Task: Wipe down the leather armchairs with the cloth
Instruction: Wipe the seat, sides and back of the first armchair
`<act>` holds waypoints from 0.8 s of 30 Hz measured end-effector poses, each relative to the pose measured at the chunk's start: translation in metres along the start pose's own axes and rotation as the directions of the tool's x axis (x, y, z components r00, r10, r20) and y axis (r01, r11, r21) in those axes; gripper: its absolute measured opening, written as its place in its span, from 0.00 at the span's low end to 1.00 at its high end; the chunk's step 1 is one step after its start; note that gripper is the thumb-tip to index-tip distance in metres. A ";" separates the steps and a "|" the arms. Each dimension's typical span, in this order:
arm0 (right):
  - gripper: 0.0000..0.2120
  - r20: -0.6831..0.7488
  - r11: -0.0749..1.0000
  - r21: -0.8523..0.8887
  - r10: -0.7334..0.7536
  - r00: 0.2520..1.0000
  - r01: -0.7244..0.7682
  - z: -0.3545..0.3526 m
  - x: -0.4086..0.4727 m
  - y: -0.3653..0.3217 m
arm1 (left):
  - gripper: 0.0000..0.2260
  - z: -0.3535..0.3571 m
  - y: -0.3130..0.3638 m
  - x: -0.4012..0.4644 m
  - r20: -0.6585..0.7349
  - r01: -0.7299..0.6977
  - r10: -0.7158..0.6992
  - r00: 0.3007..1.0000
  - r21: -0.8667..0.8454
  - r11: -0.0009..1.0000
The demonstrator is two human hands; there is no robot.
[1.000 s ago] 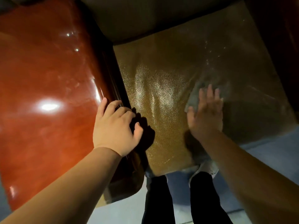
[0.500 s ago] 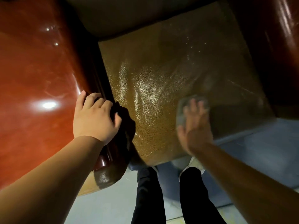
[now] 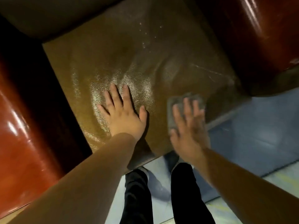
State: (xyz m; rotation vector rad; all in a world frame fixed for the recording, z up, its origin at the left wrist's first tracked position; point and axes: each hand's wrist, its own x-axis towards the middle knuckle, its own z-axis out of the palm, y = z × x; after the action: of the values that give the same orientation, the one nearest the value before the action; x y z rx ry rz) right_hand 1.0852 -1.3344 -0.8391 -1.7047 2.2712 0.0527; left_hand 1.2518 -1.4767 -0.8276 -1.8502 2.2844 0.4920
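The grey cloth lies flat on the olive-brown seat cushion of the leather armchair, near the cushion's front right corner. The right hand presses down on it with fingers straight and slightly spread, palm flat, holding nothing in a grip; the hand is blurred. Just beside it, toward the middle of the cushion's front part, the left hand rests palm down on the bare leather, all fingers extended and splayed, carrying nothing. The 2 hands are near each other but apart. Glossy reddish-brown armrests flank the cushion, the left armrest and the right armrest. Below the cushion's front edge stand the person's 2 legs in black trousers on a pale floor.
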 end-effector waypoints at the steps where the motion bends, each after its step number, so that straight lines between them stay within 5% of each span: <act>1: 0.38 0.025 0.987 -0.019 -0.161 0.987 0.162 0.007 -0.011 -0.007 | 0.37 0.007 0.004 -0.002 -0.034 0.020 -0.019 0.999 0.013 1.000; 3: 0.37 0.054 0.903 -0.060 -0.422 0.905 0.425 0.013 -0.010 0.016 | 0.37 0.014 0.001 -0.004 -0.075 0.016 -0.014 0.997 0.017 1.000; 5: 0.38 0.041 0.883 -0.118 -0.453 0.891 0.454 0.011 0.007 0.061 | 0.37 0.016 -0.004 -0.002 -0.079 -0.008 0.009 0.997 0.012 1.000; 8: 0.35 -0.097 1.000 0.002 -0.007 0.995 0.008 -0.001 0.018 0.114 | 0.37 0.018 -0.006 -0.001 -0.077 -0.026 0.029 0.997 0.035 0.999; 11: 0.37 -0.061 0.951 0.057 0.308 0.949 -0.305 -0.005 0.014 0.083 | 0.38 0.019 -0.004 -0.001 -0.084 -0.015 0.018 0.996 0.041 0.999; 14: 0.39 -0.014 0.997 -0.010 -0.074 0.997 0.074 0.013 -0.015 0.031 | 0.38 0.019 -0.003 -0.001 -0.092 -0.016 0.019 0.996 0.034 0.999; 16: 0.38 -0.039 0.948 -0.014 -0.318 0.947 0.318 0.032 -0.033 0.021 | 0.38 0.020 -0.003 0.000 -0.089 -0.021 0.025 0.996 0.038 0.999; 19: 0.36 -0.039 0.899 -0.091 -0.434 0.900 0.429 0.029 -0.018 0.050 | 0.38 0.021 -0.004 0.002 -0.099 -0.023 0.028 0.995 0.046 0.999; 20: 0.36 -0.039 0.920 -0.122 -0.379 0.925 0.372 0.021 -0.006 0.067 | 0.38 0.022 -0.004 0.001 -0.106 -0.021 0.026 0.994 0.047 0.999; 22: 0.36 -0.051 0.997 -0.078 -0.031 0.998 0.027 0.000 0.021 0.101 | 0.38 0.024 -0.004 0.001 -0.125 -0.024 0.030 0.992 0.051 0.998; 24: 0.35 -0.051 0.948 0.030 0.319 0.946 -0.318 -0.019 0.043 0.106 | 0.38 0.024 -0.005 0.001 -0.124 -0.021 0.026 0.992 0.041 0.999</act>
State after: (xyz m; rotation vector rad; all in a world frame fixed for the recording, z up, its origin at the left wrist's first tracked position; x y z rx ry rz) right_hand 0.9699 -1.3475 -0.8480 -1.3274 2.5576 0.0507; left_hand 1.2547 -1.4700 -0.8510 -1.8870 2.3788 0.3403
